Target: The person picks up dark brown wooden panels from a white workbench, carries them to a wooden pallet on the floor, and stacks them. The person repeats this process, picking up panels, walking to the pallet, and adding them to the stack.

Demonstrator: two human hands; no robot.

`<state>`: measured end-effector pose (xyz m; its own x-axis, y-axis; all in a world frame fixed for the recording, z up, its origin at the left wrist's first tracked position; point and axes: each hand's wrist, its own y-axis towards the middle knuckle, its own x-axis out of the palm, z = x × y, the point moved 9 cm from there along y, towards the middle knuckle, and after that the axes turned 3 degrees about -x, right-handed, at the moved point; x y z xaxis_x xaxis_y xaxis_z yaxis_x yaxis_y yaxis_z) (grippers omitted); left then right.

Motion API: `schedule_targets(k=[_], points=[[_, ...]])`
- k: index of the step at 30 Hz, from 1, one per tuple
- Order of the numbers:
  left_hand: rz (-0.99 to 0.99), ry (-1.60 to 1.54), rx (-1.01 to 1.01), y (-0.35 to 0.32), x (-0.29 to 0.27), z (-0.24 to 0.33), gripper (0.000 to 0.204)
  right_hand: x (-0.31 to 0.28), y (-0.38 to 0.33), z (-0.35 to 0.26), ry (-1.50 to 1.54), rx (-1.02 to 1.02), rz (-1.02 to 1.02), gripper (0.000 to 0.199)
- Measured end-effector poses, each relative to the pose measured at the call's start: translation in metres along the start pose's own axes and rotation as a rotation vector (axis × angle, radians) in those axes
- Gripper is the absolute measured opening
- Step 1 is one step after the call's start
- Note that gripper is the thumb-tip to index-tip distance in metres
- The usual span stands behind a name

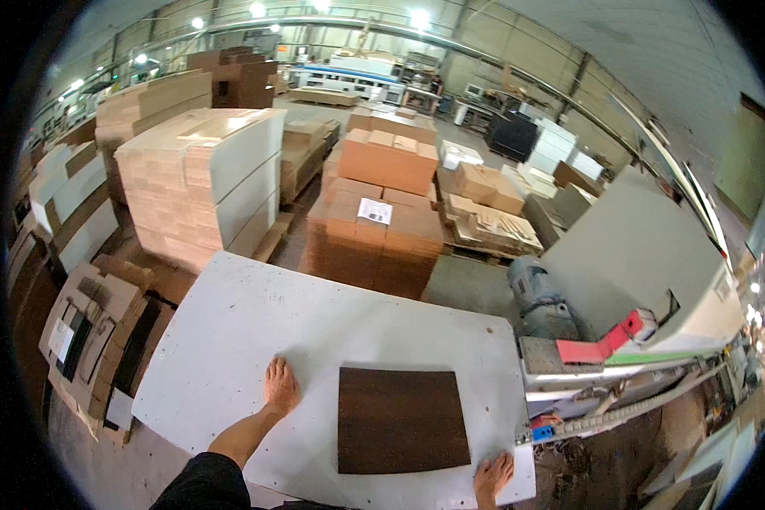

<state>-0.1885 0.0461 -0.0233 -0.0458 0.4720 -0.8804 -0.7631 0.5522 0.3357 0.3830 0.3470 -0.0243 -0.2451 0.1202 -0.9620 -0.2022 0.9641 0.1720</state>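
Note:
A dark brown rectangular board with a faint wood grain (404, 421) lies flat on a white worktable (255, 297). My left hand (281, 387) rests palm down on the tabletop to the left of the board, apart from it, with its fingers stretched forward and nothing held. Near the front right corner of the table, my right hand (493, 476) also lies on the white surface, fingers extended, just beyond the board's lower right corner. Its wrist is cut off by the picture's lower edge.
Right of the table stands a machine with a grey panel (612, 246), a motor (540, 293) and a red part (603, 344). Brown cartons (378, 225) stand beyond the table. Stacked boards (183, 187) and bundled cardboard (98, 331) are at left.

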Motion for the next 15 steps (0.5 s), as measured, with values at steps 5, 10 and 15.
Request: schedule_targets(k=[5,10,15], points=[[-0.034,0.047,-0.003,0.003,-0.003,0.002,0.042,-0.011,-0.003,-0.011,0.083,-0.156,0.16,0.063],[-0.065,0.055,-0.008,0.006,-0.003,0.002,0.049,-0.006,-0.001,-0.011,0.013,-0.163,0.11,0.058],[-0.138,0.104,-0.018,0.007,0.003,0.002,0.05,-0.008,0.001,-0.012,0.016,-0.154,0.116,0.053]])
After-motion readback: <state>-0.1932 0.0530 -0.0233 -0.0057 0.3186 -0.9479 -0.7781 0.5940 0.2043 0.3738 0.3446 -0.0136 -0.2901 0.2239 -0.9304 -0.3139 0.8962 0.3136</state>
